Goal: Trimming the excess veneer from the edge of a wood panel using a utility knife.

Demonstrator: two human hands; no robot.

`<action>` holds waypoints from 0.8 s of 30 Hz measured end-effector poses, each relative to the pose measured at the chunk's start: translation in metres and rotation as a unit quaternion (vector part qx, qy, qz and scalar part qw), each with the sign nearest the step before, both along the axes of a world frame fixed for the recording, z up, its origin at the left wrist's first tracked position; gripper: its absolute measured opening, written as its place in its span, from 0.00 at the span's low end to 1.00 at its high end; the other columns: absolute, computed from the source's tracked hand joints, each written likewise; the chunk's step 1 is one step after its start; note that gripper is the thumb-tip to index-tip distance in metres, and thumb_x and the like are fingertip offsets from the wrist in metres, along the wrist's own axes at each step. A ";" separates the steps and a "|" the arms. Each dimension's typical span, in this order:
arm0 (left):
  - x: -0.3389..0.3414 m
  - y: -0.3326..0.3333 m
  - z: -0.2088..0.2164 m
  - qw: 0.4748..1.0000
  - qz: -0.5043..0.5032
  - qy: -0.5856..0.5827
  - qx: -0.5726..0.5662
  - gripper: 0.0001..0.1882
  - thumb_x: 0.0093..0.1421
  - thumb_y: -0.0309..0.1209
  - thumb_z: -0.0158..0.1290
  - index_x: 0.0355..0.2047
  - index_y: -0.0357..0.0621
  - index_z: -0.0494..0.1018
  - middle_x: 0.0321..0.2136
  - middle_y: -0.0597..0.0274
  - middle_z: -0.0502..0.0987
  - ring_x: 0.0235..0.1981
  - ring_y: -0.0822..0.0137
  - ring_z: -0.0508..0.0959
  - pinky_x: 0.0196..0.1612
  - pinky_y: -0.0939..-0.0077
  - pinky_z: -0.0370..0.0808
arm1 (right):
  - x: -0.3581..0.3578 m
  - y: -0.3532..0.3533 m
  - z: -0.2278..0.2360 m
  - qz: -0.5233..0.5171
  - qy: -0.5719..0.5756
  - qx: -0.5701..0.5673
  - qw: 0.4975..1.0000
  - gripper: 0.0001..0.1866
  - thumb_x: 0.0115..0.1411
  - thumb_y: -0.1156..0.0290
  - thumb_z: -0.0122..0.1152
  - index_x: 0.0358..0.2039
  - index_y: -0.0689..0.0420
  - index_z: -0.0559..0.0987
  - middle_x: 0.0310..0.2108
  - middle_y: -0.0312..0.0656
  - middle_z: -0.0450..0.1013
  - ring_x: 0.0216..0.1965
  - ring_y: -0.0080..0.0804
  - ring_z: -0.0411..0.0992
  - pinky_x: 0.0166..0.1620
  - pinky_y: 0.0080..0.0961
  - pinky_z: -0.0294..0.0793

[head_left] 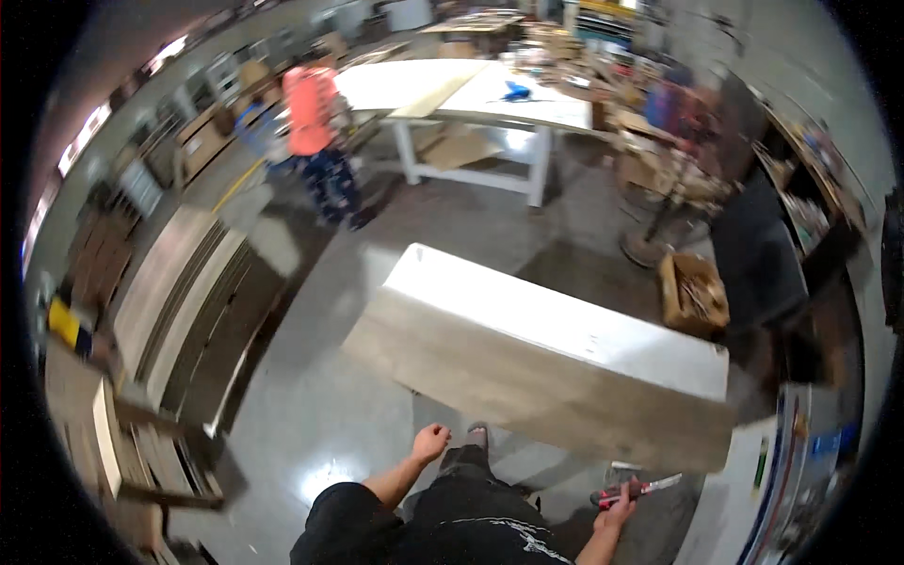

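Red-handled tool point(633, 490) in right hand point(617, 513)

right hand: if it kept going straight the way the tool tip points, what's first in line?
The right hand holds a red-handled tool pointing up and right. Straight on, it would probably meet the lower right end of the long wooden cabinet or pass just under it; depth is unclear.

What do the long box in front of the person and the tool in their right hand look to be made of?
The long box: probably wood board, with a grey grain-like side and a smooth white top, perhaps laminate. The tool in the right hand: a red and dark handle, likely plastic, with a pale metallic-looking tip; blur leaves it uncertain.
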State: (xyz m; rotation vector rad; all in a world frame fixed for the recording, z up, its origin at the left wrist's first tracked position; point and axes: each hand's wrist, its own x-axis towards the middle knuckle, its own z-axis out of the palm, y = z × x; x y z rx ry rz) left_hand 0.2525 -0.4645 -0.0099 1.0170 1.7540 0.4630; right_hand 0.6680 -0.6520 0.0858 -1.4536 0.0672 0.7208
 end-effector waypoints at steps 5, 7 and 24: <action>-0.064 0.033 -0.007 0.967 0.158 0.139 0.145 0.19 0.64 0.41 0.52 0.43 0.37 0.79 0.39 0.44 0.83 0.43 0.49 0.83 0.49 0.58 0.78 | 0.060 0.037 -0.097 -0.093 0.122 -0.039 0.987 0.15 0.62 0.52 0.65 0.43 0.45 0.76 0.34 0.31 0.72 0.33 0.26 0.70 0.33 0.30 0.70; -0.072 0.065 0.020 0.966 0.187 0.089 0.153 0.19 0.64 0.38 0.52 0.48 0.38 0.77 0.43 0.42 0.81 0.48 0.48 0.81 0.52 0.58 0.76 | 0.081 0.033 -0.136 -0.132 0.089 -0.065 0.985 0.16 0.60 0.47 0.65 0.40 0.44 0.76 0.34 0.30 0.72 0.34 0.26 0.70 0.34 0.33 0.69; -0.037 0.099 0.053 0.736 -0.476 0.264 0.402 0.37 0.59 0.52 0.58 0.65 0.54 0.65 0.67 0.53 0.62 0.71 0.46 0.56 0.71 0.35 0.50 | 0.040 0.102 -0.127 -0.078 0.208 -0.225 0.949 0.31 0.56 0.43 0.63 0.56 0.44 0.71 0.54 0.38 0.71 0.51 0.39 0.68 0.49 0.35 0.69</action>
